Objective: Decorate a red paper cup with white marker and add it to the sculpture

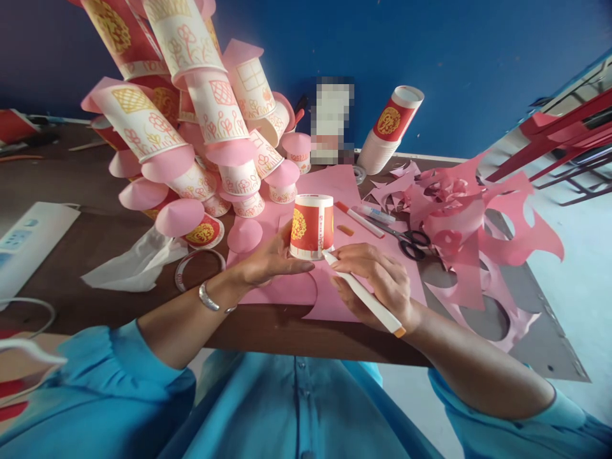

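A red and white paper cup (312, 229) with a gold round pattern stands upright in my left hand (270, 261), whose fingers wrap its left side and base. My right hand (377, 280) is closed around a white marker (368, 299) with an orange end. The marker's tip touches or nearly touches the cup's lower edge. Beneath both hands lie pink paper sheets (344, 306). An orange cap (345, 230) and a red-ended white marker (361, 220) rest on the paper just right of the cup.
Left, a tall stack of decorated cups (220, 108) with pink paper cones and discs. Back right, a cup stack (392, 127). Right, black scissors (412, 243) and pink scraps (459, 236). A cup ring (182, 274), crumpled white plastic (136, 261) and a power strip (36, 236) lie left.
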Motion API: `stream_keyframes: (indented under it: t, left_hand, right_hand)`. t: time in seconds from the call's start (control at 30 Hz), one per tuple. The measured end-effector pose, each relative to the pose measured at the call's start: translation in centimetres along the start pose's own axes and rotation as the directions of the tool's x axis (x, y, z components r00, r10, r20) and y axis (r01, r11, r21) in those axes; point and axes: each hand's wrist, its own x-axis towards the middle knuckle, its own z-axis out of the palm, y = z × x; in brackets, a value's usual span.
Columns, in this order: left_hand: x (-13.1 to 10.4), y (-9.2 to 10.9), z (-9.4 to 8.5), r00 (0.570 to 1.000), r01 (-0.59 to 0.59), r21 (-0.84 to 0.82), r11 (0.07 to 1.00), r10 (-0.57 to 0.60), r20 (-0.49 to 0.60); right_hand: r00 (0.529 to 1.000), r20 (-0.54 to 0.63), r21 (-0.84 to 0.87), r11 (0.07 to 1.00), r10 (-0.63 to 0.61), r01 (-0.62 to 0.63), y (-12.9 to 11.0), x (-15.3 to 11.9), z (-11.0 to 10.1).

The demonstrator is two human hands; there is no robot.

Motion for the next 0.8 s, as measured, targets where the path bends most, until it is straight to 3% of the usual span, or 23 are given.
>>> stream_keyframes:
  t: [0.37,0.6,0.8]
  left_hand:
    - [0.39,0.59,0.70,0.994,-0.092,-0.051,0.994,0.094,0.047]
    - [0.21,0.61,0.55,0.997,-0.040,-0.057,0.998,0.043,0.056]
    - [0.28,0.78,0.62,0.993,-0.063,-0.015,0.998,0.064,0.095]
  right_hand:
    - [1.000,0.017,0.051,0.999,-0.011,0.010,-0.27,0.06,-0.29]
    - [0.999,0.039,0.051,0.999,-0.004,0.002,-0.33,0.01,-0.12]
    - [0.998,0.067,0.039,0.999,0.010,-0.012,-0.37,0.07,-0.08]
